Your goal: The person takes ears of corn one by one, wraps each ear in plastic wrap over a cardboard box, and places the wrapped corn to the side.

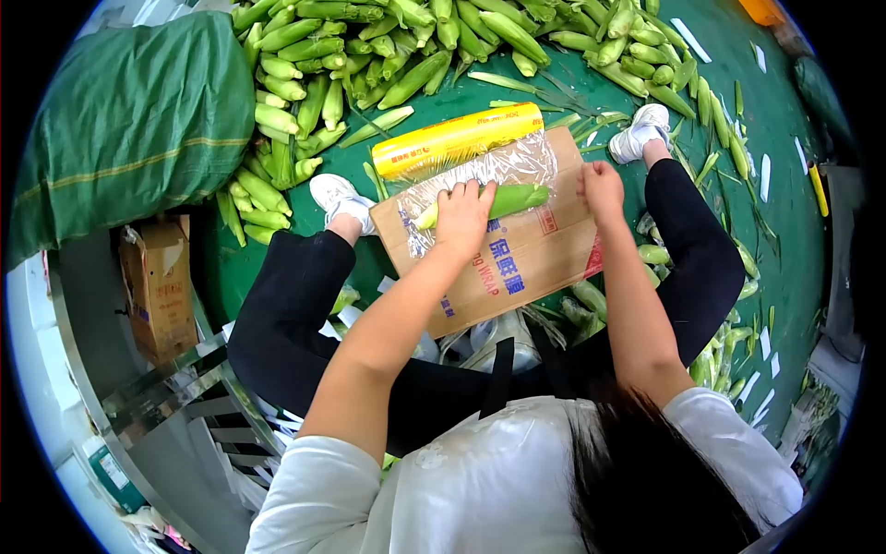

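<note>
My left hand (464, 218) lies over an ear of corn in its green husk (521, 199), with its fingers curled across the ear's left part. The corn rests on clear plastic wrap (524, 164) that is spread over a flat cardboard piece (544, 254) on my lap. At the far edge of the cardboard lies a yellow roll of plastic wrap (457, 140), and film runs from it toward me. My right hand (602, 189) is closed by the cardboard's upper right edge. Whatever its fingertips may pinch is too small to make out.
A large pile of husked-green corn ears (388, 46) covers the far floor. A green sack (138, 129) bulges at the left, above a cardboard box (157, 286). Wrapped ears (711, 360) lie by my right leg. White strips and loose leaves litter the green floor (784, 249).
</note>
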The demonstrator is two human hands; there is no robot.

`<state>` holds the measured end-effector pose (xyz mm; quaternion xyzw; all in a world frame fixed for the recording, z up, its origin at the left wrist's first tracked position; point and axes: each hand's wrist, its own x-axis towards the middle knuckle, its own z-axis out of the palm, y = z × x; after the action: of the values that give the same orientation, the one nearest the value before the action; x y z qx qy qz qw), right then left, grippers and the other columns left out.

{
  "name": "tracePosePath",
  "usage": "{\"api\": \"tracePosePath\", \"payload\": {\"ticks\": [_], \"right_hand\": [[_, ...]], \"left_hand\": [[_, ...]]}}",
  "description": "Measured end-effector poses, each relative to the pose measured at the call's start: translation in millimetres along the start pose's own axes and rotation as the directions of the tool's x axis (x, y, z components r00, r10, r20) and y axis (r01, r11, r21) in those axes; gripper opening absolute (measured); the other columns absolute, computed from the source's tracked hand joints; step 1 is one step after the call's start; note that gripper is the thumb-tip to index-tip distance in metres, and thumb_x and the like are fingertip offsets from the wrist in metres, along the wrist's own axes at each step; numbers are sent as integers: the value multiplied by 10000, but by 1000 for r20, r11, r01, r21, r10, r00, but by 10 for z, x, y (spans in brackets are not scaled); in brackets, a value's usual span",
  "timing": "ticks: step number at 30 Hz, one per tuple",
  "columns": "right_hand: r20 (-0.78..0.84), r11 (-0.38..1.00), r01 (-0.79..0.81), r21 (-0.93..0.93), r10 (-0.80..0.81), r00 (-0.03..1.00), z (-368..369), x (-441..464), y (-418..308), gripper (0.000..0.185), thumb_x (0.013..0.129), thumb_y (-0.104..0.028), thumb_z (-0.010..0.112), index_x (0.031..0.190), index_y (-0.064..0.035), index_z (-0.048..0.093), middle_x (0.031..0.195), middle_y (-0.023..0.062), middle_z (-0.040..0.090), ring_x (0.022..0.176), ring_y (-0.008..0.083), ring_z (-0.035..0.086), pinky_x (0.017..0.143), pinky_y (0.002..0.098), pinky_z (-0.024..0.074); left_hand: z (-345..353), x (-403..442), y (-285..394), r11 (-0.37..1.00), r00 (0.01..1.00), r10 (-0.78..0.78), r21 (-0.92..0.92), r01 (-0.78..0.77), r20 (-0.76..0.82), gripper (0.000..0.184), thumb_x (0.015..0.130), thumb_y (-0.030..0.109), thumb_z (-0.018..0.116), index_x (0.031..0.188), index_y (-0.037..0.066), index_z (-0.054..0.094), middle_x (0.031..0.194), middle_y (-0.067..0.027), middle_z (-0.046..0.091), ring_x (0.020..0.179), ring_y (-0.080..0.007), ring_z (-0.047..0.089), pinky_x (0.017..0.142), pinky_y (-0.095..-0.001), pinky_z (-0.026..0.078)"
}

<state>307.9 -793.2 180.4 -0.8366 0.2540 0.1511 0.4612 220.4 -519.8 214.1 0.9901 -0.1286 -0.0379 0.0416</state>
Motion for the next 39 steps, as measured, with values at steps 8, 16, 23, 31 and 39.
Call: {"api": "tracePosePath", "payload": {"ticks": [8, 16, 23, 31, 39], "right_hand": [[-9, 842, 307, -444, -347, 938, 333, -380, -3, 231, 867, -228, 613, 995, -69, 720, 1037, 184, 714, 962, 380, 675, 863, 444, 540], [-104, 939, 18, 344, 19, 994, 177, -273, 382, 253, 967, -223, 541, 1044, -7, 648, 1171, 164, 690, 1052, 305, 673, 889, 426, 525], [112, 770, 436, 465, -540, 834, 721, -668, -280, 130, 997, -138, 540, 1071, -31, 556, 1282, 123, 657, 1179, 270, 617, 1019, 394, 454], [489, 112, 962, -249, -843, 225, 752, -678, -301, 628, 790, -170, 782, 1375, -223, 561, 1351, 89, 575, 1210, 306, 560, 1027, 460, 432], [499, 249, 938, -241, -797, 340, 793, -631, -378, 741, 807, -235, 780, 1483, -268, 478, 1342, 62, 567, 1192, 298, 559, 1011, 439, 439]], "left_hand": [[-11, 31, -14, 997, 997, -37, -62, 41, 71, 667, 721, 150, 778, 1338, 157, 523, 1156, -81, 552, 1115, -273, 550, 927, -442, 435], [-160, 142, -66, 978, 981, -92, -172, 122, 171, 702, 702, 169, 804, 1342, 170, 514, 1219, -81, 551, 1174, -280, 546, 921, -468, 481], [-79, 239, -172, 973, 974, -18, -220, 69, 225, 734, 695, 151, 816, 1361, 159, 508, 1291, -106, 534, 1256, -307, 517, 991, -479, 466], [149, -478, -484, 878, 866, 314, -228, -421, -390, 392, 770, 175, 743, 1131, 105, 606, 1185, -101, 585, 1136, -300, 552, 973, -440, 456], [306, -920, -780, 958, 952, -226, -221, 180, -204, 208, 824, 224, 719, 924, 66, 629, 1023, -103, 583, 1031, -326, 557, 946, -450, 444]]}}
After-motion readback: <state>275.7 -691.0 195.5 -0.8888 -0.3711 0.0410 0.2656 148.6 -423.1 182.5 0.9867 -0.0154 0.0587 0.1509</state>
